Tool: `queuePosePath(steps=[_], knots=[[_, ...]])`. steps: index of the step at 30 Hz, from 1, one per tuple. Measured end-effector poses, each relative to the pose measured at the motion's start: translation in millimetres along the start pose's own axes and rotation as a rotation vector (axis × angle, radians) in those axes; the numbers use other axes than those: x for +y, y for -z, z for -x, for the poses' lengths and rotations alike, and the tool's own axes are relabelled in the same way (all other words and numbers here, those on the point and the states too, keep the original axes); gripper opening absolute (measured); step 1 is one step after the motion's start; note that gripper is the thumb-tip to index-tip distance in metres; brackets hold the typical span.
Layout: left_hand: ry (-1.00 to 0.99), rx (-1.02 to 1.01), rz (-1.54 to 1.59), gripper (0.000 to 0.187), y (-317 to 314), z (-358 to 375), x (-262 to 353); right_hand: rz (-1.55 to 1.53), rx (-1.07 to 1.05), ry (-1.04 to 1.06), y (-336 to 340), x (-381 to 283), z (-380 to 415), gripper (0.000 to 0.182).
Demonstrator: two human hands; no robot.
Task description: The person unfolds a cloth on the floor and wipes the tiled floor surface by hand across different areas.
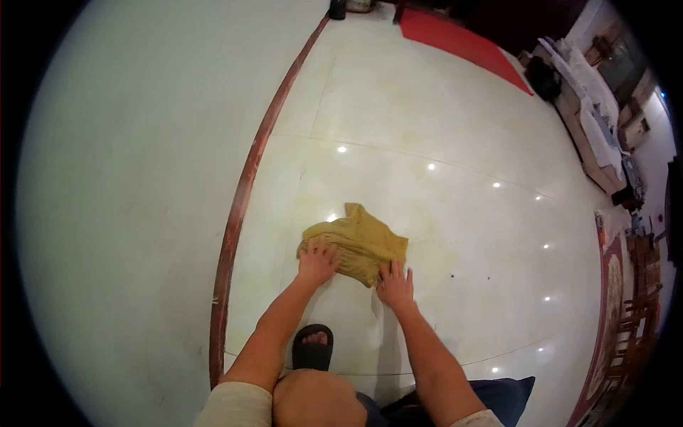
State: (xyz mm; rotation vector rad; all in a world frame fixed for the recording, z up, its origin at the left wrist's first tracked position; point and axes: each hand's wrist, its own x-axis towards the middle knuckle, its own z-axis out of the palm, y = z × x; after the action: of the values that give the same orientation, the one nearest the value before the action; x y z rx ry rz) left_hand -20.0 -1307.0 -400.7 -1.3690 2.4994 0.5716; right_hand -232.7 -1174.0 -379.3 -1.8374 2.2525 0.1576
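Observation:
A mustard-yellow cloth (359, 240) lies crumpled and partly spread on the glossy pale tiled floor (455, 213). On its left part rests my left hand (318, 262), palm down with the fingers apart. My right hand (395, 285) touches the lower right edge of the cloth, its fingers spread. Folds run across the cloth between the two hands. Whatever lies under the palms is hidden.
A dark red baseboard strip (245, 185) runs along the pale wall at the left. My foot in a black slipper (312, 349) is below the cloth. A red mat (462, 46) lies at the top, a sofa (587, 117) stands upper right, and a patterned rug (608, 299) is at the right.

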Motion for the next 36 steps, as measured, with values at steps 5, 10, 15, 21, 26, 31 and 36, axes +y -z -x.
queuePosePath(steps=[5,10,15,21,26,31,36], knots=[[0.026,-0.132,0.032,0.065,3,24,-5,0.103,0.163,0.142,122,47,-25,0.055],[-0.141,-0.180,0.010,0.062,-9,57,1,0.310,-0.368,0.348,138,120,64,0.040],[-0.387,-0.035,-0.007,0.054,-39,94,31,0.076,-0.705,0.206,63,161,177,0.029],[-0.755,-0.058,-0.125,0.025,-48,125,68,-0.380,-0.451,0.187,39,88,210,0.033],[-0.756,-0.230,0.056,0.019,-30,145,75,-0.462,-0.425,0.067,97,52,252,0.030],[-0.680,-0.237,0.322,0.023,-24,142,72,-0.366,-0.392,0.256,140,30,239,0.025],[-0.674,-0.182,0.206,0.026,22,160,88,-0.677,-0.170,0.239,157,14,181,0.024]])
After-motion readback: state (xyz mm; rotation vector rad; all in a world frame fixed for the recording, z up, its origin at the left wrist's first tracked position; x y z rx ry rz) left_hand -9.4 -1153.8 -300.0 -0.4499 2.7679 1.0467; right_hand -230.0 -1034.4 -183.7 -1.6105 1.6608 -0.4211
